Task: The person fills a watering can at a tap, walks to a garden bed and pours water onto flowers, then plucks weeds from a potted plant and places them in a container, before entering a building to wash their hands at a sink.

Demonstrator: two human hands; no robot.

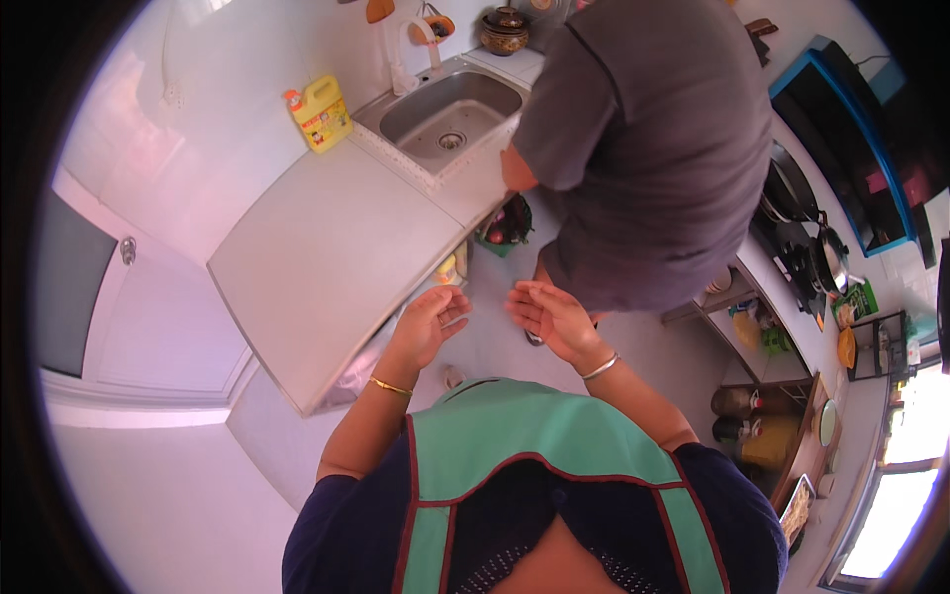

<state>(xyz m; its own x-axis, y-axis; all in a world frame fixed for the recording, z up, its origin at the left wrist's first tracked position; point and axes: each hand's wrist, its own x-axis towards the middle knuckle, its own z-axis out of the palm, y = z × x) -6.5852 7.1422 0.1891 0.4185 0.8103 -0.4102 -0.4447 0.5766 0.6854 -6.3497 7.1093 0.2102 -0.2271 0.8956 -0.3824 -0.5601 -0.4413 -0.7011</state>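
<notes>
Both of my hands are raised in front of my green apron point(534, 421), palms turned toward each other with a gap between them. My left hand point(427, 322), with a gold bangle at its wrist, holds nothing, and its fingers are apart. It is near the front edge of the pale countertop point(327, 238). My right hand point(556, 319), with a silver bangle, is likewise without anything in it, fingers stretched and slightly curved. Just beyond it stands another person point(663, 148) in dark grey clothes, bent forward beside the sink.
A steel sink point(475, 104) and a yellow jug with an orange pump point(322, 114) are at the back left. A basket point(507, 223) stands on the floor by the cabinet. At right are a wok point(831, 257), stove and low shelves point(752, 342). A door point(163, 287) is at left.
</notes>
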